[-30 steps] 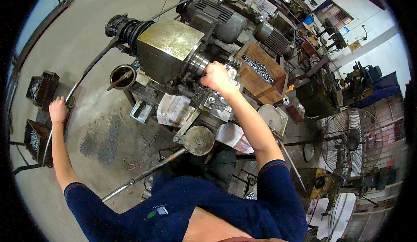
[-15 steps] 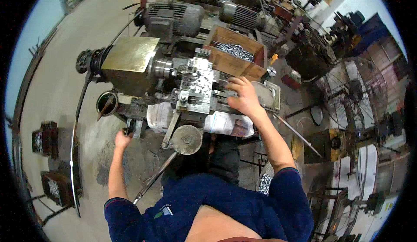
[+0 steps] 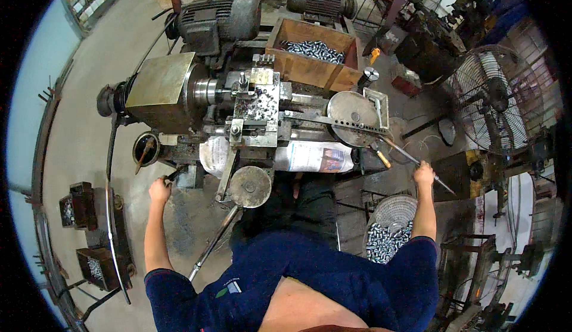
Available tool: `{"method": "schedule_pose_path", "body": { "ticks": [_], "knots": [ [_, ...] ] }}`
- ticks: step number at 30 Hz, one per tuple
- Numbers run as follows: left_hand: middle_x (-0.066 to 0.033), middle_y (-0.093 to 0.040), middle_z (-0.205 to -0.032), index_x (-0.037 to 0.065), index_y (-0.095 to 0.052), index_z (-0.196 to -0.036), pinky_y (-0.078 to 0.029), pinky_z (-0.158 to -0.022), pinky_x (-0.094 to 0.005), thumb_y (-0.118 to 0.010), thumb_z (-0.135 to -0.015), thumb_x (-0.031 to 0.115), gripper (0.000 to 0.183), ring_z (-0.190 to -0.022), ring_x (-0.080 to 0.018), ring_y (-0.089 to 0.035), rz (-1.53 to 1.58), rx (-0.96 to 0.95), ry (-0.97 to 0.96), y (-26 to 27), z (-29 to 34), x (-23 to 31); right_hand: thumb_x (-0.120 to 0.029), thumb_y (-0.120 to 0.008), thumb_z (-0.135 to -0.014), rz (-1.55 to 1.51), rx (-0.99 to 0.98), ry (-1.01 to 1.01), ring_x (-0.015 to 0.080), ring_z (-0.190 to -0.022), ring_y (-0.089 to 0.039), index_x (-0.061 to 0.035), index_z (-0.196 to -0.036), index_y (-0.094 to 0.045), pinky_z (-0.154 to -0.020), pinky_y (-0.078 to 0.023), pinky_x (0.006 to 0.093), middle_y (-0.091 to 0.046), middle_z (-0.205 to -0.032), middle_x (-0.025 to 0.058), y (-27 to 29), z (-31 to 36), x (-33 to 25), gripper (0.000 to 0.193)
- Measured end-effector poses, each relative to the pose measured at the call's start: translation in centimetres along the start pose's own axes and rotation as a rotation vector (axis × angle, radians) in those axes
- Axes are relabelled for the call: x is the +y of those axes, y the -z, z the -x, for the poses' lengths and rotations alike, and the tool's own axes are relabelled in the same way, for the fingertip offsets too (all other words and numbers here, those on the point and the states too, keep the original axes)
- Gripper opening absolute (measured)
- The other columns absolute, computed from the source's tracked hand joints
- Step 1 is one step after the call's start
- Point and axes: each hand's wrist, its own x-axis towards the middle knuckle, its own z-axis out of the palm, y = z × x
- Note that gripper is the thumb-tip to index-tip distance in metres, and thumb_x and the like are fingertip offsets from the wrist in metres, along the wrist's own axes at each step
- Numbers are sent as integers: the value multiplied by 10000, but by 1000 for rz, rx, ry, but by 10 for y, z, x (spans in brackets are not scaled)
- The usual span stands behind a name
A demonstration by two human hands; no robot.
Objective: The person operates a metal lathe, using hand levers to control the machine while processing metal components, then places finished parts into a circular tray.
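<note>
My left hand [image 3: 158, 189] is closed round the end of a short dark handle [image 3: 174, 175] at the lower left of a small lathe. Out to the right, my right hand [image 3: 423, 175] grips a long metal lever [image 3: 403, 151] that runs out from beside a round metal disc [image 3: 353, 113]. Between my hands lies the tool slide [image 3: 257, 107], its top strewn with dark chips. Left of it is the round spindle chuck [image 3: 205, 91]. A second lever [image 3: 215, 244] with a round weight [image 3: 251, 186] slants down towards my left side.
A wooden box [image 3: 310, 70] of small shiny metal parts stands behind the lathe. By my right arm is a round basket [image 3: 395, 210] of similar parts. A black pot [image 3: 146, 148] with a stick sits at left. A large fan [image 3: 497, 100] stands at right.
My right hand has moved from beside the tool slide, right and nearer, onto the long lever. The left hand stays at the dark handle. The view has shifted slightly.
</note>
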Motion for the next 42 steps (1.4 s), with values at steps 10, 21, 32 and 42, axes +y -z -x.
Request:
{"method": "schedule_pose_path", "body": {
  "ticks": [10,21,32,42],
  "knots": [
    [-164,-658,-826,53,-645,-1000,-512,-681,-357,-632,-717,214,326,-666,-262,-648,301,-345,256,-67,75,-87,-246,-629,-560,-229,-3,57,389,-642,-597,-26,-733,-544,-604,-482,479,-604,-681,206,-22,156,-24,292],
    [-126,-640,-686,-13,-636,-933,-512,-567,-315,-587,-760,115,221,-515,-192,-618,476,-260,215,-60,64,-53,-289,-612,-547,-511,-122,110,434,-662,-572,0,-702,-497,-613,-462,485,-583,-677,255,-7,238,-85,348],
    [-170,-643,-847,-11,-618,-977,-493,-671,-372,-630,-730,177,311,-740,-292,-625,322,-41,37,-26,15,-22,-382,-584,-610,-162,-241,38,357,-745,-622,-43,-772,-643,-660,-493,440,-631,-752,192,-22,156,-28,380],
    [-207,-624,-889,60,-578,-859,-481,-653,-471,-567,-781,468,416,-782,-380,-610,-157,-4,43,-67,-31,23,-295,-528,-765,109,-56,-258,281,-1105,-497,-131,-1054,-597,-940,-298,550,-574,-1124,87,2,-26,-25,339]
  ]
}}
